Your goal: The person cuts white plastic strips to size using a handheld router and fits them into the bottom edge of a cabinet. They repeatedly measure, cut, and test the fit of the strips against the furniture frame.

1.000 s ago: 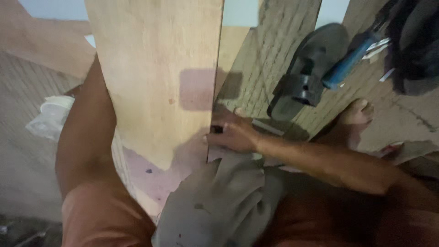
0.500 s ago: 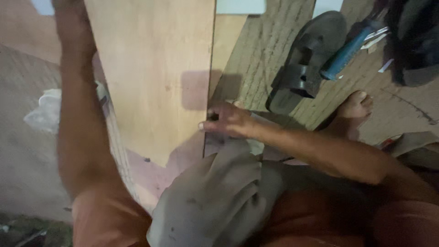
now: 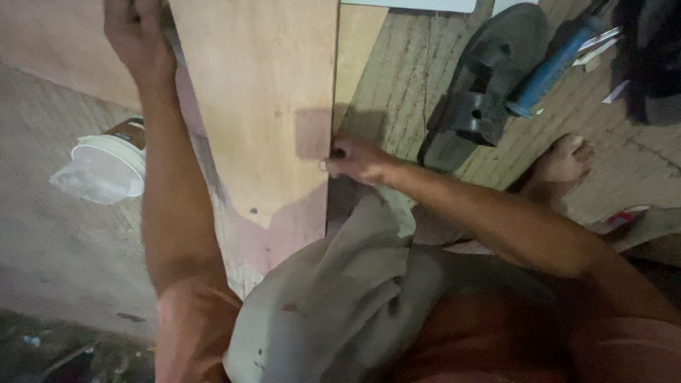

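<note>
A long pale plywood board lies on the floor in front of me, with a narrower strip along its right side. My left hand reaches far up and closes on the board's left edge near the top of the view. My right hand rests at the board's right edge, fingers pinched on a small dark object that touches the wood by a darker square patch. A grey cloth lies over my lap, just below that hand.
A dark sandal and a blue-handled tool lie on the woven mat to the right. My bare foot is beside them. A clear lidded plastic cup lies on the concrete at left. A dark bag sits at the top right.
My left arm has stretched forward along the board's left edge, and the hand now grips it far up. My right hand has stayed at the right edge.
</note>
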A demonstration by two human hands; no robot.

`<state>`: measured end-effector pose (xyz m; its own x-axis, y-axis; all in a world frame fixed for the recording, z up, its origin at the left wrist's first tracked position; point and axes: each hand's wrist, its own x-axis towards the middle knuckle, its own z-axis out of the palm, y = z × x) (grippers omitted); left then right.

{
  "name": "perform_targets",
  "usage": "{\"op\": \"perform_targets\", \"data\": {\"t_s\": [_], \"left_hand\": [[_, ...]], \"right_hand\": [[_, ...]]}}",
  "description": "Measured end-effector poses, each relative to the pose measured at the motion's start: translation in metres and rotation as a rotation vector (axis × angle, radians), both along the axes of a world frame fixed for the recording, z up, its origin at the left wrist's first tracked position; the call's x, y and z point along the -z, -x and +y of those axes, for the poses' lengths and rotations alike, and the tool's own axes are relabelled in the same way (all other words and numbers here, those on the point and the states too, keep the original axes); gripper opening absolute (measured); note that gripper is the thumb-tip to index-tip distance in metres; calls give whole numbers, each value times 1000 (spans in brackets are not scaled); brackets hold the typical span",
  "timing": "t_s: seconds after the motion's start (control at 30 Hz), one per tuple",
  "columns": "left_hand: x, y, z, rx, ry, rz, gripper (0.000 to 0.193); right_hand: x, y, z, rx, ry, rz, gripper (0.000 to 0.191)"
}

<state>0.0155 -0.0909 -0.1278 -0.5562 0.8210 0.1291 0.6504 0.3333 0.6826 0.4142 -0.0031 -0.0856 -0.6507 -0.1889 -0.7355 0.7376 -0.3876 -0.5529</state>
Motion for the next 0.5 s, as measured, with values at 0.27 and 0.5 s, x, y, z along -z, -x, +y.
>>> {"op": "perform_targets", "data": {"t_s": [0.27,0.5], "left_hand": [[-20,-100,-83,-302,321,-510,44],[-29,-62,-120,-516,284,-585,42]], "right_hand": [[35,5,-15,26,-110,152,44],[-12,15,69,-294,-754,316,37]]}}
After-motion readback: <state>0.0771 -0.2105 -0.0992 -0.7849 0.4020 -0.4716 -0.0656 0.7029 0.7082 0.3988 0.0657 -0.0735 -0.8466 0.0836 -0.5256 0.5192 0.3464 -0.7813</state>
